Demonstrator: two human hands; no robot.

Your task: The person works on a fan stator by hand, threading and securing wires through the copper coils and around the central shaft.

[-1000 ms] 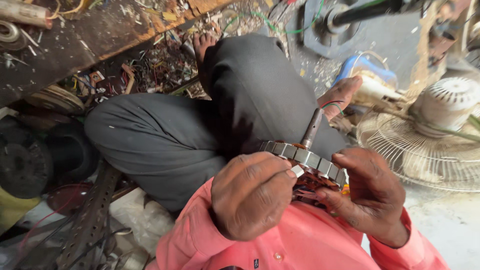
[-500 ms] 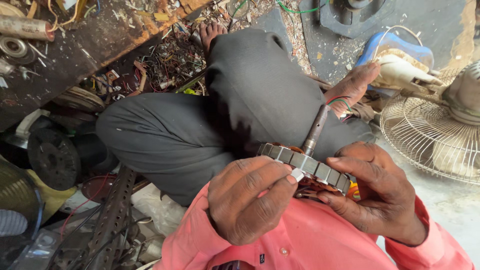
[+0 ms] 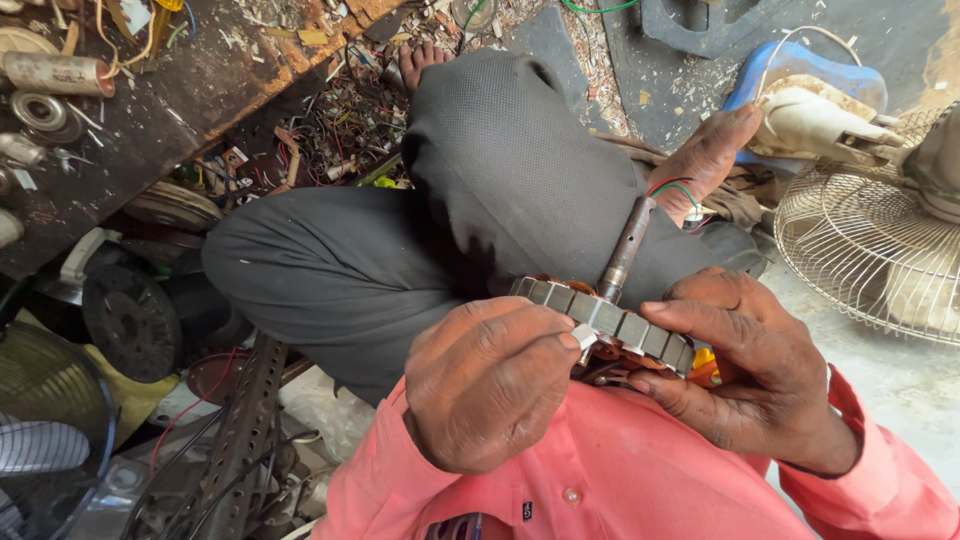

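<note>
At far left, a dark cluttered table with a capacitor and bearings, a perforated metal bar lower down. In the middle, over the crossed legs in grey trousers, the left hand curled around the near rim of the motor stator, fingertips pinching a small white slip at the windings. Rightward, shaft tilted up and away, red and green wires trailing off. Right hand cupping the far rim, fingers wrapped underneath. Best done, by the look of it, with the stator braced against the chest, turned slowly, no tug on the copper. At far right, a fan guard on the floor.
</note>
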